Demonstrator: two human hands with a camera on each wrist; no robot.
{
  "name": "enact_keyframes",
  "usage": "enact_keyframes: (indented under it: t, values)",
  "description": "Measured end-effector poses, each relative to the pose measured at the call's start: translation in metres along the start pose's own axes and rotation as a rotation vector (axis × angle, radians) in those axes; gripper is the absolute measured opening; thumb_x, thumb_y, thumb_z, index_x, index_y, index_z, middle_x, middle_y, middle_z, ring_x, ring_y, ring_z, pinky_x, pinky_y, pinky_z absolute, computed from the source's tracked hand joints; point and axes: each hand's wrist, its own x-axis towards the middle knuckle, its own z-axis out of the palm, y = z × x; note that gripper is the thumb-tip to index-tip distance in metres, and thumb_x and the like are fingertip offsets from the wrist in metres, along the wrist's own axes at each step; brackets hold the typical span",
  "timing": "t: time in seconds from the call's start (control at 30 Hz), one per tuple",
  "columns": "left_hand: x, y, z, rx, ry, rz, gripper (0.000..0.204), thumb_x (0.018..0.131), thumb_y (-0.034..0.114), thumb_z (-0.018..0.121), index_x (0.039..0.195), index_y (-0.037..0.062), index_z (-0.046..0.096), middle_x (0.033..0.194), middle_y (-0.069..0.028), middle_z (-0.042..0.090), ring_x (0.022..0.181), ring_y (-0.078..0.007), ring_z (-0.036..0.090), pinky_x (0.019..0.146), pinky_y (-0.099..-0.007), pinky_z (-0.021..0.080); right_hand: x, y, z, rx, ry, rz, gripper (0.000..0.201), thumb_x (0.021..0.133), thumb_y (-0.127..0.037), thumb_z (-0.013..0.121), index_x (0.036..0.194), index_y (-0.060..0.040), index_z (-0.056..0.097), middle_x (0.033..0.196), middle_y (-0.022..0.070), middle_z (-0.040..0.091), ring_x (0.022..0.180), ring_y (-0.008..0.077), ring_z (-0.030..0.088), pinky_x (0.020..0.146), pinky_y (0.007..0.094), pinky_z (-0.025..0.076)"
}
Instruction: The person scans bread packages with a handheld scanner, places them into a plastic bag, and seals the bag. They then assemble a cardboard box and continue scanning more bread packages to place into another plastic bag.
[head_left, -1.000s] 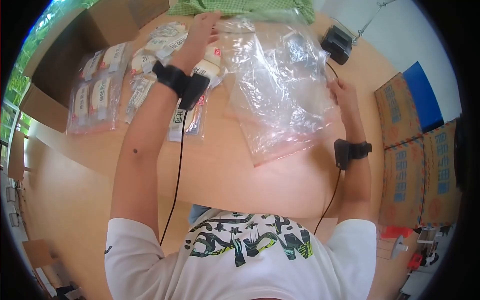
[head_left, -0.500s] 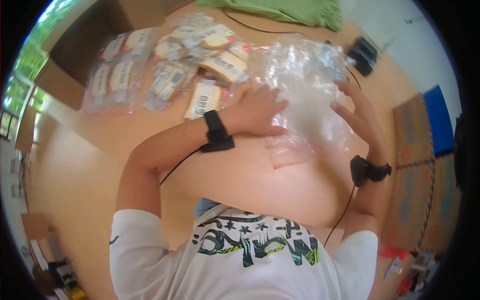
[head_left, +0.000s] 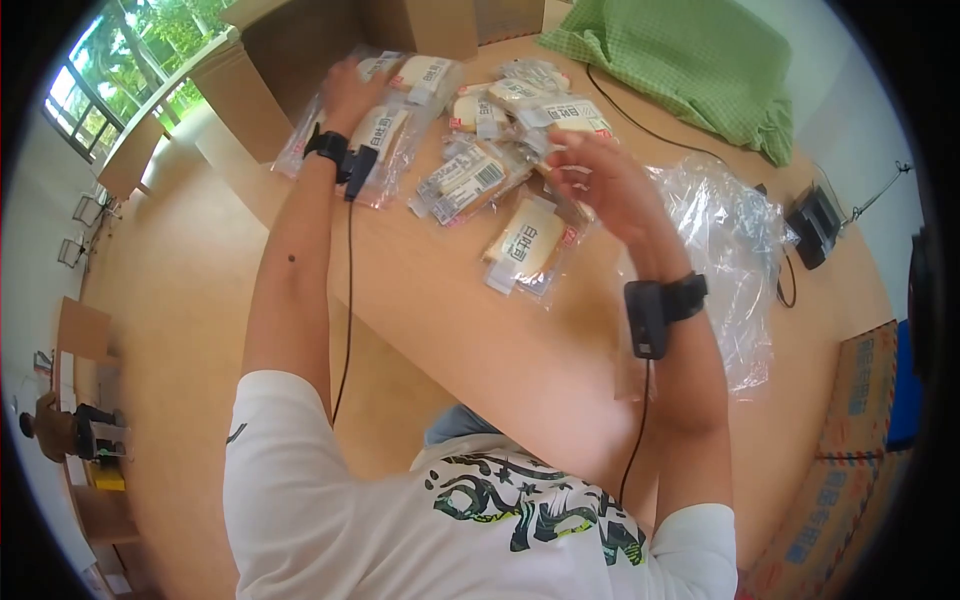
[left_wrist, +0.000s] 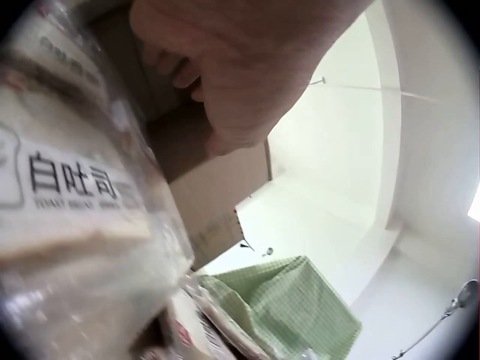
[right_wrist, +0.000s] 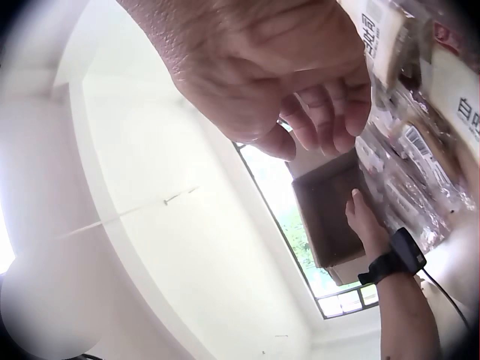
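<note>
My left hand (head_left: 350,95) is over the far-left part of a large clear bag (head_left: 400,165) that holds several bread packs. In the left wrist view its fingers (left_wrist: 176,71) hang bent beside a printed pack (left_wrist: 71,180); no grip on it shows. Above the loose pile of bread packs (head_left: 465,180) is my right hand (head_left: 610,185), its fingers (right_wrist: 322,112) loosely bent with nothing seen between them. One bread pack (head_left: 528,245) lies nearer the body. A flat, crumpled clear bag (head_left: 725,240) is on the table at the right, partly behind the right forearm.
An open cardboard box (head_left: 355,30) stands behind the bagged packs. Green checked cloth (head_left: 680,65) lies at the back, with a black cable near it. A black device (head_left: 815,225) sits at the right, and printed cartons (head_left: 860,390) are beyond the table's right side.
The view has turned left. My hands have left the crumpled clear bag; the left has moved to the bagged packs and the right to above the loose packs.
</note>
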Motion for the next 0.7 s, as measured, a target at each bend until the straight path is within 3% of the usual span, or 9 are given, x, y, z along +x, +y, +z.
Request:
enact_keyframes:
  t: [0.07, 0.13, 0.33, 0.53, 0.7]
  values:
    - [0.002, -0.049, -0.011, 0.113, -0.232, -0.227, 0.079, 0.083, 0.052, 0.058, 0.139, -0.0012, 0.039, 0.137, -0.029, 0.043, 0.127, -0.0426, 0.042, 0.107, -0.0445, 0.035, 0.018, 0.027, 0.007, 0.099, -0.02, 0.103, 0.031, 0.09, -0.022, 0.064, 0.115, -0.0031, 0.06, 0.094, 0.0076, 0.066, 0.081, 0.0121, 0.062, 0.071, 0.0236, 0.052]
    - [-0.004, -0.087, -0.007, 0.154, -0.232, -0.219, 0.073, 0.085, 0.048, 0.056, 0.136, -0.0029, 0.041, 0.133, -0.0307, 0.047, 0.123, -0.0443, 0.047, 0.104, -0.0465, 0.038, 0.022, 0.044, 0.016, 0.141, -0.094, 0.111, 0.035, 0.091, -0.02, 0.063, 0.12, -0.0026, 0.056, 0.098, 0.0087, 0.065, 0.082, 0.013, 0.063, 0.073, 0.0242, 0.053]
    - [0.004, -0.092, 0.002, 0.19, -0.239, -0.271, 0.058, 0.087, 0.042, 0.053, 0.121, -0.0045, 0.051, 0.113, -0.032, 0.059, 0.105, -0.048, 0.058, 0.095, -0.0508, 0.044, 0.02, 0.072, 0.024, 0.248, -0.127, 0.165, 0.044, 0.093, -0.015, 0.059, 0.132, -0.0007, 0.045, 0.108, 0.0123, 0.063, 0.09, 0.0175, 0.065, 0.079, 0.0265, 0.054]
    - [0.008, -0.09, 0.004, 0.07, -0.308, -0.279, 0.047, 0.083, 0.037, 0.056, 0.106, -0.0038, 0.063, 0.111, -0.0299, 0.061, 0.107, -0.0421, 0.059, 0.093, -0.0464, 0.046, 0.017, 0.079, 0.018, 0.267, -0.14, 0.125, 0.041, 0.096, -0.009, 0.05, 0.134, 0.0038, 0.041, 0.115, 0.0163, 0.061, 0.099, 0.0197, 0.063, 0.086, 0.0272, 0.054]
    - [0.007, -0.103, 0.025, -0.034, -0.155, -0.316, 0.038, 0.08, 0.032, 0.058, 0.099, 0.0002, 0.066, 0.107, -0.0282, 0.062, 0.105, -0.0423, 0.058, 0.091, -0.0464, 0.046, 0.017, 0.081, 0.017, 0.259, -0.141, 0.126, 0.039, 0.096, -0.007, 0.048, 0.133, 0.0047, 0.042, 0.116, 0.0163, 0.06, 0.102, 0.0198, 0.062, 0.088, 0.0268, 0.053]
